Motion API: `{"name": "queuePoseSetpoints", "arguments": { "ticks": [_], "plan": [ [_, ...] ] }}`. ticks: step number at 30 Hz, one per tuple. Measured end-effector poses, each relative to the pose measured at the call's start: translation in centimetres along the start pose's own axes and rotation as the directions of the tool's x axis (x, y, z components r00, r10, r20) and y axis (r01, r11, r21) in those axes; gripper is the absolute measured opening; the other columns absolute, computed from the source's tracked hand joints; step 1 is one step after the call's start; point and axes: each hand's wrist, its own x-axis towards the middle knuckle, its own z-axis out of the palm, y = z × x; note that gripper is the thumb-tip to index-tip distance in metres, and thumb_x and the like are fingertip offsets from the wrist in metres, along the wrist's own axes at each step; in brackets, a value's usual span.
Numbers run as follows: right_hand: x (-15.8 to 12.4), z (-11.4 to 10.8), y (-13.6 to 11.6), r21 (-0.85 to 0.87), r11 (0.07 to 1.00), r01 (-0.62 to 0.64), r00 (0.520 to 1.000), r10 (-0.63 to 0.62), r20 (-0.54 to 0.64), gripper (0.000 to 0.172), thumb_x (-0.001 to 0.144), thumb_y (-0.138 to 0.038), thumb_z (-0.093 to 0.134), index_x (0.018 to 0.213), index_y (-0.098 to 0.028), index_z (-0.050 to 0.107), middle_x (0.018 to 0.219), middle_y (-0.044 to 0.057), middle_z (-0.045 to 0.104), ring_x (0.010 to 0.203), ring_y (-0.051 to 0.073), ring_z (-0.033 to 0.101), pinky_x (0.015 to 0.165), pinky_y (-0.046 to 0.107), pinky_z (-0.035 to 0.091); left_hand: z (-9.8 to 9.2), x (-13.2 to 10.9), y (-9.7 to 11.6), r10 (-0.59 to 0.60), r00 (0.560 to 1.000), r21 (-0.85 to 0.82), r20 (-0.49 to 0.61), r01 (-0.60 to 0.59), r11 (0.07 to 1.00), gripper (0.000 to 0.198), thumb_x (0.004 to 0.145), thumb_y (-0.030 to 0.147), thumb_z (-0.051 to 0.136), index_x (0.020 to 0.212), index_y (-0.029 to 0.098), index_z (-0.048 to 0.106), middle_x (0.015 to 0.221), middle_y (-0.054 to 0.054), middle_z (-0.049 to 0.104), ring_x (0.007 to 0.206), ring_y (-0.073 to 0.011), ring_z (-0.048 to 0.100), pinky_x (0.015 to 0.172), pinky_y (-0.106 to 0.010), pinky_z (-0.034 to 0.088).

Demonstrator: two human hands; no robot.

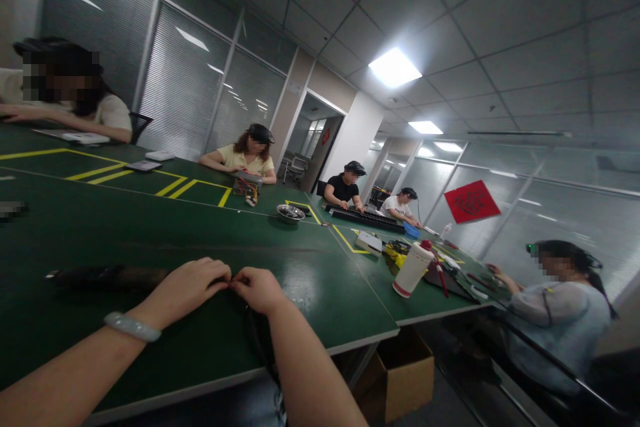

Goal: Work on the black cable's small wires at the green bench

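My left hand (197, 285), with a pale bangle (133, 326) on its wrist, is over the green table (320, 280). Its fingers are pinched together close to those of my right hand (257, 287). Both sets of fingertips meet at a small dark item, too small to name. Below my right hand a black strap or cable (260, 340) hangs over the table's front edge. A long dark object (107, 277) lies on the table to the left, partly behind my left forearm.
A metal bowl (291, 213) stands mid-table. Toward the right are a white cup (413, 269) with a red top and a white box (369, 243). A cardboard box (410, 380) is below the table edge. Several people sit around the tables.
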Motion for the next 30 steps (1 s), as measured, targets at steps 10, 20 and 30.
{"name": "queuePoseSetpoints", "arguments": {
  "ticks": [10, 20, 30],
  "plan": [
    [0.0, -0.2, -0.4, 0.007, 1.000, -0.020, 1.000, 0.020, 0.011, 0.020, 0.085, -0.041, 0.062, 0.097, -0.027, 0.068, 0.087, -0.004, 0.067, 0.079, 0.012, 0.059, 0.068, 0.019, 0.042, 0.0, 0.1, 0.4, 0.015, 1.000, 0.023, -0.015, -0.015, 1.000, 0.013, 0.085, 0.032, 0.054, 0.088, 0.025, 0.065, 0.090, -0.003, 0.064, 0.086, -0.0191, 0.056, 0.076, -0.031, 0.038],
    [0.1, 0.4, 0.7, 0.205, 0.973, -0.103, 0.994, 0.096, 0.041, 0.021, 0.085, -0.037, 0.060, 0.098, -0.021, 0.067, 0.080, -0.002, 0.069, 0.068, 0.009, 0.061, 0.060, 0.017, 0.042, 0.0, 0.2, 0.6, -0.060, 0.997, 0.024, -0.039, 0.061, 0.998, 0.016, 0.084, 0.037, 0.053, 0.086, 0.026, 0.065, 0.089, -0.003, 0.064, 0.085, -0.0205, 0.056, 0.075, -0.031, 0.037],
    [0.1, 0.4, 0.2, 0.114, 0.990, -0.086, 0.996, 0.088, -0.016, 0.017, 0.087, -0.036, 0.059, 0.092, -0.023, 0.068, 0.077, -0.004, 0.068, 0.072, 0.010, 0.060, 0.065, 0.018, 0.042, 0.1, 0.2, 0.1, -0.063, 0.998, 0.001, -0.016, 0.063, 0.998, 0.020, 0.085, 0.041, 0.052, 0.085, 0.026, 0.065, 0.088, -0.003, 0.064, 0.085, -0.0211, 0.056, 0.074, -0.031, 0.038]
  ]
}}
